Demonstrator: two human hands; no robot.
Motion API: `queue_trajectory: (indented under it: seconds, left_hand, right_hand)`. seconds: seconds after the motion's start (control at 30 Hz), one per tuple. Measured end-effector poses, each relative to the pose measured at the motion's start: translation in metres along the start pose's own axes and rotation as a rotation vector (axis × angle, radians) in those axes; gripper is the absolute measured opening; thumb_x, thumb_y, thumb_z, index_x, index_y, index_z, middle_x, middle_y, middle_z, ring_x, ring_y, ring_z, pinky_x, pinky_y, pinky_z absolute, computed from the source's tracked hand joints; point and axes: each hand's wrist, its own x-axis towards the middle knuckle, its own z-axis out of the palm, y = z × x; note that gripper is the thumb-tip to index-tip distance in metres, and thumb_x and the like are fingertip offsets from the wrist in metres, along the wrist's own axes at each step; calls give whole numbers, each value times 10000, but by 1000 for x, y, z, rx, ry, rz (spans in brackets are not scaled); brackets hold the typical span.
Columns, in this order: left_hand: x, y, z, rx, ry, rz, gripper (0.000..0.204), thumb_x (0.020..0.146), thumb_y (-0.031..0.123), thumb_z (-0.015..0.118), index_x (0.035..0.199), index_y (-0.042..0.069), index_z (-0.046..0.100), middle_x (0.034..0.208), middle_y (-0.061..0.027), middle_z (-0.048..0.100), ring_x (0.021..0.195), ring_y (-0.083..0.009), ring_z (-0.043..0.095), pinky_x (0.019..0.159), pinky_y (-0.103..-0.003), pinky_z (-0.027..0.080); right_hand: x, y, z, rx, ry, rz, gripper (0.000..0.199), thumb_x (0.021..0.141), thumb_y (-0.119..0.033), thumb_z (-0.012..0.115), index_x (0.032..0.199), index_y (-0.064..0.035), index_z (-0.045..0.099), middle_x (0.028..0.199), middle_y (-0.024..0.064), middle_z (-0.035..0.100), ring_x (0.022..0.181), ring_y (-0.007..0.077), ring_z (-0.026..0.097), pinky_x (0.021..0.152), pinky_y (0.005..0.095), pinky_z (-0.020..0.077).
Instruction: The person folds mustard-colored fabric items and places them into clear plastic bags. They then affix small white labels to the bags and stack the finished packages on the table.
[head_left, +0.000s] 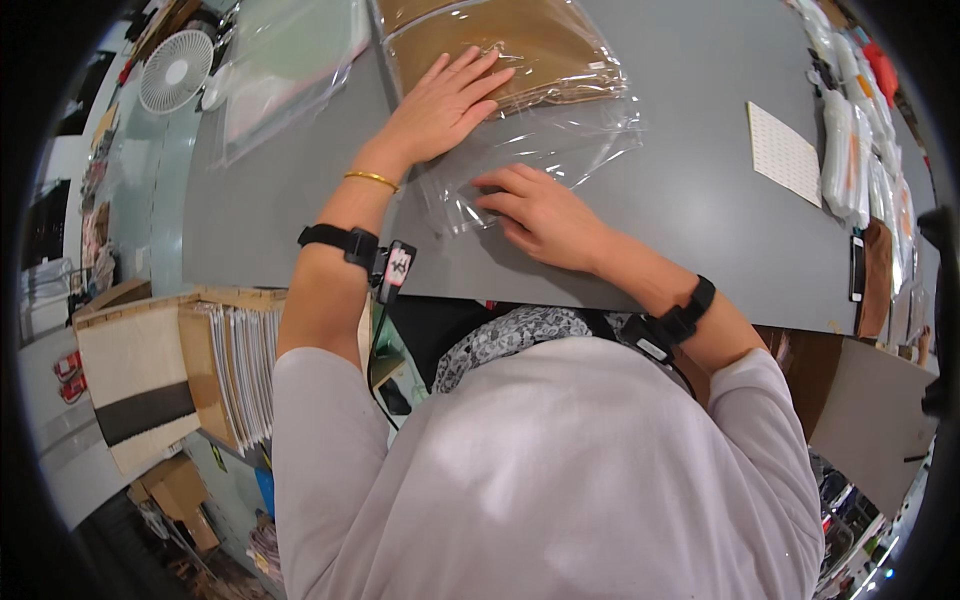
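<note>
A clear plastic bag (590,125) lies on the grey table, with a folded brown item (550,50) inside; fabric or leather, I cannot tell which. My left hand (440,108) rests flat on the bag, over the brown item's near left part, its fingers spread. Nearer to me, the bag's loose end is wrinkled and see-through. My right hand (550,215) touches that loose end with its fingers loosely bent and apart, gripping nothing that I can see. The far end of the bag runs out of view.
More clear bags with pale contents (300,60) lie at the table's far left. Toward the right are a white dotted sheet (785,152), a row of plastic-wrapped packs (848,160) and a phone (857,268). A white fan (177,72) stands beyond the table's left edge.
</note>
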Motion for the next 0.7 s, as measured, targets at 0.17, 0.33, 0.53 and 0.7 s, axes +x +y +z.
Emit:
queue_trajectory:
  seconds: [0.17,0.33,0.53,0.7]
  left_hand:
    - [-11,-3,21,26,44,-3,499,1117,402,467,1596,263,479,1699,-32,385,1589,-262,289,1313,-483,197]
    - [-12,-5,29,61,54,-11,509,1113,415,472,1603,276,469,1701,-29,383,1591,-250,286,1315,-470,197]
    - [-7,0,26,89,17,-26,514,1116,357,455,1618,249,448,1722,-22,343,1602,-241,260,1329,-451,164]
    - [-12,1,24,106,9,-34,501,1127,396,434,1619,302,445,1720,2,349,1595,-224,275,1325,-439,167]
  right_hand:
    - [-9,-2,25,159,-42,53,208,817,23,657,1004,-35,727,1170,82,681,1071,315,621,910,421,545]
    - [-10,-15,21,81,8,177,177,822,-13,689,996,-42,688,1029,84,645,1031,302,617,857,420,544]
    - [-9,-6,44,-155,-35,103,172,840,-54,660,1011,-51,660,1009,116,602,1002,329,605,890,416,517]
    - [-163,-20,-89,-191,21,565,140,947,-30,599,1080,-38,642,1061,175,612,1042,408,594,902,478,500]
